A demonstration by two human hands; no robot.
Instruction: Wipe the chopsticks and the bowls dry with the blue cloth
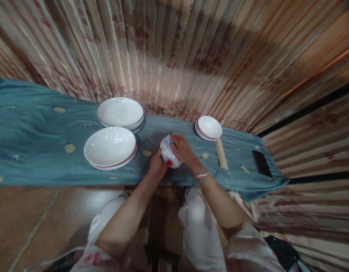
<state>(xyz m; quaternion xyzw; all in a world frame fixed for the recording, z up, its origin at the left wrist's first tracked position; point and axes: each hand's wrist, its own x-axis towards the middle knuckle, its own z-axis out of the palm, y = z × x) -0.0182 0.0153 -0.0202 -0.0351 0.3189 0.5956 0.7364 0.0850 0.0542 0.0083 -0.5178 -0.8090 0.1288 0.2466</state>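
Note:
A white bowl (170, 156) with a red flower pattern is tilted between my two hands over the middle of the cloth. My left hand (157, 165) grips its lower left side. My right hand (182, 148) is closed on a light blue cloth (168, 140), pressing it against the bowl's upper part; most of the cloth is hidden under the fingers. To the right stands a small stack of white bowls (209, 127), and pale wooden chopsticks (221, 154) lie just in front of it.
Stacked white plates (120, 112) stand at the back left, with stacked wide bowls (110, 146) in front of them. A black phone (262, 163) lies near the right end of the blue-green tablecloth (35, 151). Behind the table hangs a patterned curtain (163, 56).

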